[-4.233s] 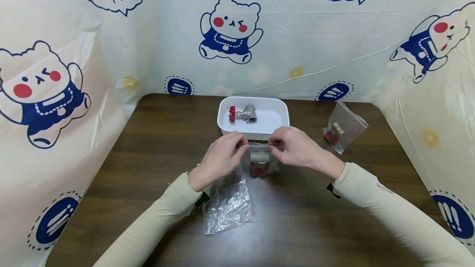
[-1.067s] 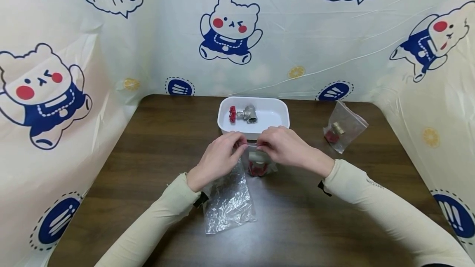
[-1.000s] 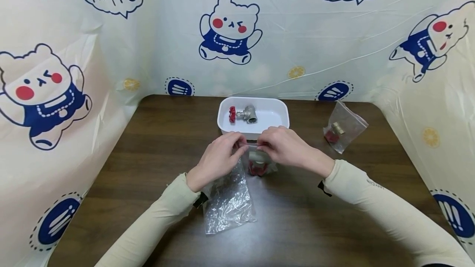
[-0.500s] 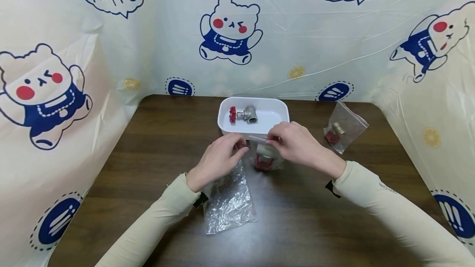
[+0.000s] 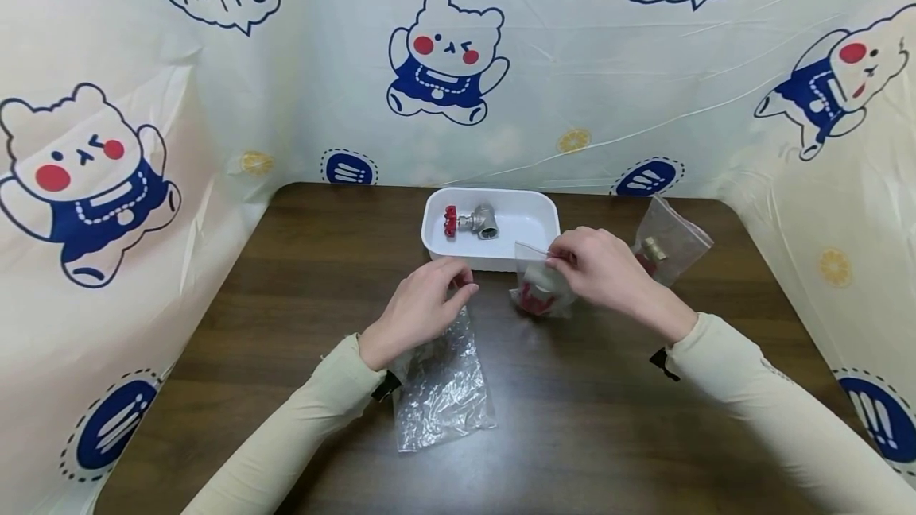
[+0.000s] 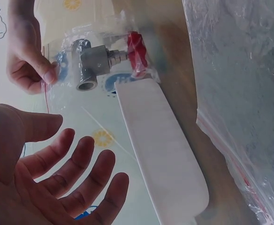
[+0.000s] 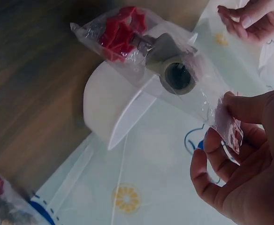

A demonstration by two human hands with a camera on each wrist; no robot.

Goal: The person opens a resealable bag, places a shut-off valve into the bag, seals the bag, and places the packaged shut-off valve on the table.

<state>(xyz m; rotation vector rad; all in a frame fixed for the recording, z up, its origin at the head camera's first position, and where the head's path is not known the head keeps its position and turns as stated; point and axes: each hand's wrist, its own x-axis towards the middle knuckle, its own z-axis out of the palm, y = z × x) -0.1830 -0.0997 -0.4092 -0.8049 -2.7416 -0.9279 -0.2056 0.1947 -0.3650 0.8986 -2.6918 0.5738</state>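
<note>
My right hand (image 5: 601, 269) pinches the top edge of a clear zip bag (image 7: 205, 89), which hangs below the fingers in front of the white tray. Inside the bag is a grey valve (image 7: 167, 61) with a red handwheel (image 6: 137, 54), the wheel lowest. My left hand (image 5: 422, 304) holds nothing; its fingers are relaxed and spread in the left wrist view, above a flat clear plastic bag (image 5: 444, 396). A second valve (image 5: 479, 221), metal with a red handwheel, lies in the white tray (image 5: 489, 262).
At the right rear of the brown table (image 5: 300, 276) lies another zip bag (image 5: 680, 241) with a brass and red valve in it, partly behind my right hand. A printed cloth (image 5: 544, 86) hangs around the table's back and sides.
My left hand has let go of the zip bag's edge and stayed in place. My right hand has carried the bagged valve to the right and slightly away.
</note>
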